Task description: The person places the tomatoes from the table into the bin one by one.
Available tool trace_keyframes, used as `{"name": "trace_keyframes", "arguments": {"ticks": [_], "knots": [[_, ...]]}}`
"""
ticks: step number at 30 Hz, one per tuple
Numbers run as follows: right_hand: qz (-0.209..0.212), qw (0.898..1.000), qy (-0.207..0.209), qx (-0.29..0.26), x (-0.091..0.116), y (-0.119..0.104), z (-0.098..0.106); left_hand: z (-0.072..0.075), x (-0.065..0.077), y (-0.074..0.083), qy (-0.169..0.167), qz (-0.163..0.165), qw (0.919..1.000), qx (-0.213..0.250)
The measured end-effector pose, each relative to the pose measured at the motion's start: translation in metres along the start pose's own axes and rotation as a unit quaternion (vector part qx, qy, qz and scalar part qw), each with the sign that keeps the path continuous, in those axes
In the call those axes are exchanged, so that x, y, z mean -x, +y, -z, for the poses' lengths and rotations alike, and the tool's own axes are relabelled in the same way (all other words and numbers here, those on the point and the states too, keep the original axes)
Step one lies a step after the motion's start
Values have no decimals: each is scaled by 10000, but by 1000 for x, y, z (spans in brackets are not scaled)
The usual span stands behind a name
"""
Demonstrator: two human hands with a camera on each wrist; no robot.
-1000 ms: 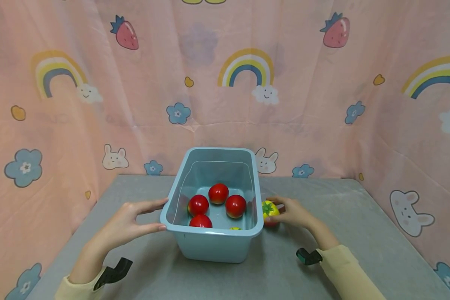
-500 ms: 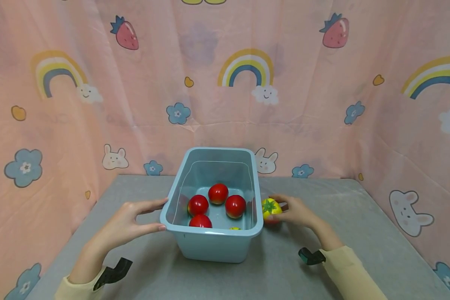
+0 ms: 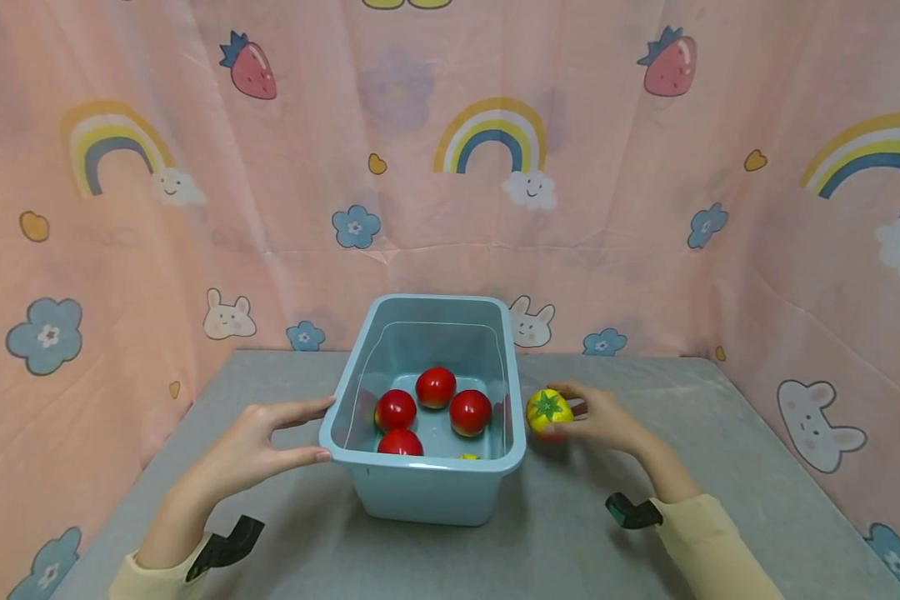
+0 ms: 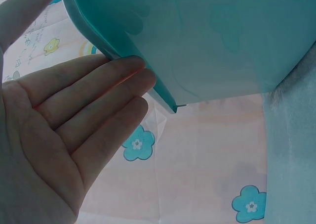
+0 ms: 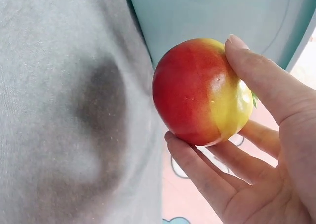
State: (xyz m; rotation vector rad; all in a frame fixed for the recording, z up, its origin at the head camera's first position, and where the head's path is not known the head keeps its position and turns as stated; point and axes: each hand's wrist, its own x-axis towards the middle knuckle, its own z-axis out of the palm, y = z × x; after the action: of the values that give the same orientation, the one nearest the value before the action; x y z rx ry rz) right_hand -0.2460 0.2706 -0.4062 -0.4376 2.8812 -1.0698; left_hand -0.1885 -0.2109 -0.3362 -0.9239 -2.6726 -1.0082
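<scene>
A light blue plastic bin [image 3: 427, 492] stands mid-table, with several red tomatoes [image 3: 470, 412] inside and a bit of yellow behind its near rim. My left hand [image 3: 258, 446] touches the bin's left rim with fingertips and thumb; in the left wrist view its fingers [image 4: 94, 95] are straight against the rim. Just right of the bin, my right hand [image 3: 607, 417] pinches a tomato [image 3: 549, 410], red with a yellow top and a green star-shaped calyx. In the right wrist view this tomato [image 5: 197, 93] sits between thumb and fingers, held above the table, its shadow apart from it.
The grey table [image 3: 307, 550] carries the bin. A pink curtain [image 3: 450, 250] printed with rainbows, rabbits and flowers hangs behind it and along both sides. Each wrist wears a black camera mount.
My right hand has moved the tomato slightly right and up, away from the bin's side, and its yellow top shows more fully. The left hand and the bin stay still.
</scene>
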Motion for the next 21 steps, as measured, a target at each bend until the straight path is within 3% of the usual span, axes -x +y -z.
{"name": "trace_keyframes", "arguments": {"ticks": [21], "knots": [[255,9995,144,91,8,-12,19,0,1,1,29,-44,10000,-56]]}}
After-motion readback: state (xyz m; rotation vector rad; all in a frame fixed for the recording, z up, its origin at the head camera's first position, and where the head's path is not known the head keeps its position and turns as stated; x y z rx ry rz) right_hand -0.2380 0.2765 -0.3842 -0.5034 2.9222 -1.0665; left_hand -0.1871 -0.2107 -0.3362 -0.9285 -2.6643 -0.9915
